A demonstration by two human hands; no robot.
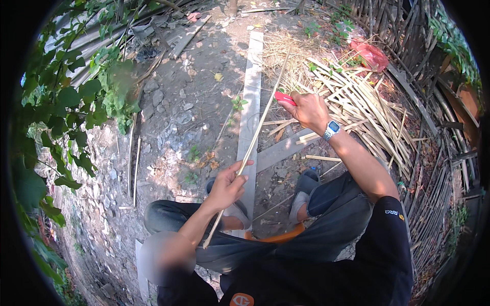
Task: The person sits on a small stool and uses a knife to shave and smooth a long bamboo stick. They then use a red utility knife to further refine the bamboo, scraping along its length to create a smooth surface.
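Head view shows me a thin, pale, slightly curved stick (pixel 262 121) held above the plank (pixel 252 71), slanting lower left to upper right. Left hand (pixel 227 188) pinches it; right hand (pixel 309 110) clenches a red tool (pixel 284 98) beside it.

The left forearm (pixel 198 223) slants up and rightward, blurred toward its lower end, to the left grip (pixel 227 189), its fingers (pixel 234 167) bent and reaching right. From a bent elbow (pixel 385 189), the right forearm (pixel 354 153) runs up and leftward to the right grip (pixel 311 110), higher and tightly curled.
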